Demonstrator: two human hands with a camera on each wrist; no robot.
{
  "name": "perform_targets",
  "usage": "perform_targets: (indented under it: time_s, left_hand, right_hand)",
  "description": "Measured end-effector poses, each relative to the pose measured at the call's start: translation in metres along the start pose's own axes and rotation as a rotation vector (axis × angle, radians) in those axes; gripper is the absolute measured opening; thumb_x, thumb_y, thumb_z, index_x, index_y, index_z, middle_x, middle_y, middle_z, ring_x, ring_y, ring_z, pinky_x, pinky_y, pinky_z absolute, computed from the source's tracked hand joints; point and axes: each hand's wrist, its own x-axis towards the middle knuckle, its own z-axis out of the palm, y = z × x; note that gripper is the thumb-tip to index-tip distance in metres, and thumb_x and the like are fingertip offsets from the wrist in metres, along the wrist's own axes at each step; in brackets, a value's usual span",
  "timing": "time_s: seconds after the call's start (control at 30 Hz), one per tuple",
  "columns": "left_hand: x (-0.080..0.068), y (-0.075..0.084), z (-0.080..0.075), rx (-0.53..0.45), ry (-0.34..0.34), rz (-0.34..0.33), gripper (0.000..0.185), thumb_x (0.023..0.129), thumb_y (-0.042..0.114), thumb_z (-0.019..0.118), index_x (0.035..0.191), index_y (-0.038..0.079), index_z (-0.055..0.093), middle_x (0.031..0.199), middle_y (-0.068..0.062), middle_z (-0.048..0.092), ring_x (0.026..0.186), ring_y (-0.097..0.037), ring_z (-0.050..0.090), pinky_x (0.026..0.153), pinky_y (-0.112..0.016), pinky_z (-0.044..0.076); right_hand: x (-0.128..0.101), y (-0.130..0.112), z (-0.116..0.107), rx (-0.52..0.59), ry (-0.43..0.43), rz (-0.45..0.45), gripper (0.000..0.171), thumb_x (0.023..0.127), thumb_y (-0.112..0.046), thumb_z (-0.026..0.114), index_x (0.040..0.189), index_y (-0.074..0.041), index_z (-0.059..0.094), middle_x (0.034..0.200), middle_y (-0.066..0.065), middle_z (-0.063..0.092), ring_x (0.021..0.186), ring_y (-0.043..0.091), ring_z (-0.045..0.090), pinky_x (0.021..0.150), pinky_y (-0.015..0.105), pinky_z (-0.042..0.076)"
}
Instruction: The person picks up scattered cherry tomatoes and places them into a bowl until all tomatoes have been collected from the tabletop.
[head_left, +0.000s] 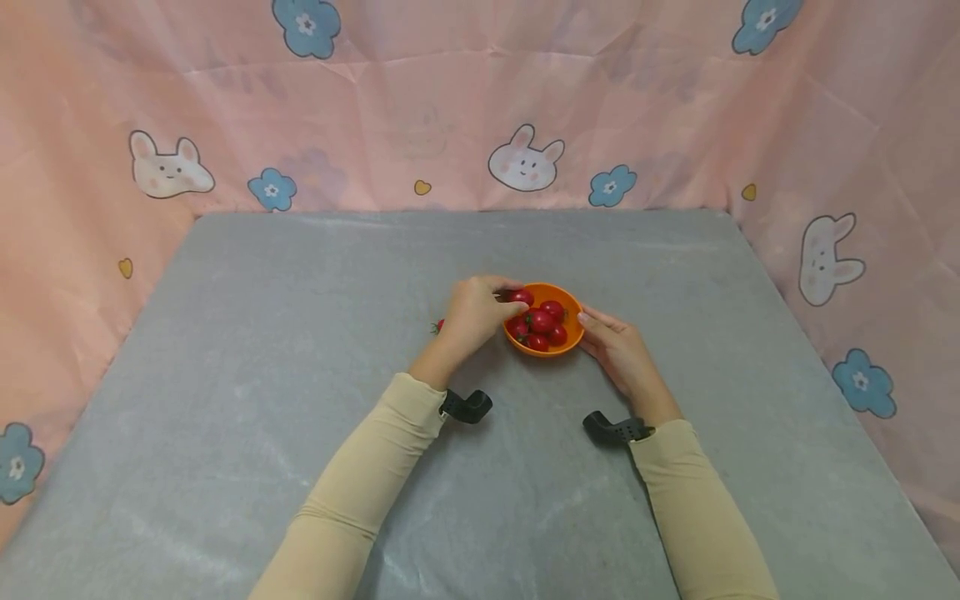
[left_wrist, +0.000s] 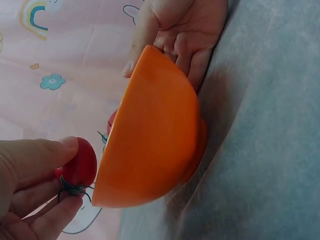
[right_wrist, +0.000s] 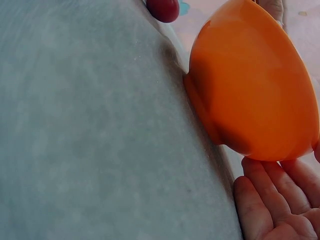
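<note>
Cherry tomato point(left_wrist: 80, 162), smooth, glossy and round with a green stem, sits pinched in your left hand point(head_left: 472, 312) at the near-left rim of the orange bowl point(head_left: 572, 340). That bowl is glossy, round and deep, standing mid-worktop with more red tomatoes point(head_left: 542, 322) heaped inside. Around it the grey, felt-like worktop point(head_left: 300, 333) runs wide to the pink printed cloth point(head_left: 450, 108) walls. Your right hand point(head_left: 618, 350) lies open with straight fingers against the bowl's right side.
</note>
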Motion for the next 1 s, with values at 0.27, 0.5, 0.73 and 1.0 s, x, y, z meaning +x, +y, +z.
perform_targets:
  time_s: [0.27,0.5,0.73,1.0]
  left_hand:
    - [0.002,0.005,0.004,0.068,-0.044,-0.003,0.032,0.089,0.022,0.076,0.119,0.012,0.074,0.121,-0.004,0.073,0.108,-0.018,0.063,0.091,-0.028,0.056]
    - [0.004,0.008,0.010,0.170,-0.033,0.050,0.032,0.089,0.019,0.076,0.120,0.011,0.074,0.122,-0.005,0.072,0.119,-0.018,0.064,0.101,-0.030,0.052]
    - [0.004,0.007,0.013,0.210,-0.044,0.089,0.028,0.092,0.013,0.072,0.119,0.009,0.073,0.123,-0.006,0.072,0.119,-0.018,0.064,0.101,-0.030,0.053]
    - [0.004,0.005,0.012,0.209,-0.037,0.123,0.023,0.094,0.007,0.066,0.115,0.007,0.075,0.118,-0.007,0.073,0.115,-0.019,0.066,0.100,-0.031,0.053]
  right_hand:
    - [-0.001,0.001,0.000,0.021,-0.008,-0.010,0.063,0.100,-0.029,0.059,0.149,0.004,0.036,0.158,0.015,0.036,0.109,-0.006,0.062,0.094,0.015,0.051]
    - [0.000,0.001,-0.001,0.010,-0.044,-0.044,0.061,0.103,-0.026,0.055,0.150,0.006,0.033,0.159,0.019,0.030,0.109,-0.008,0.061,0.094,0.013,0.051]
    - [0.000,0.001,-0.001,0.018,-0.037,-0.040,0.061,0.103,-0.025,0.055,0.149,0.007,0.033,0.158,0.018,0.032,0.108,-0.008,0.061,0.094,0.014,0.051]
    - [0.000,0.001,-0.002,-0.009,-0.037,-0.039,0.060,0.103,-0.027,0.055,0.150,0.004,0.034,0.159,0.017,0.032,0.109,-0.008,0.061,0.099,0.018,0.049]
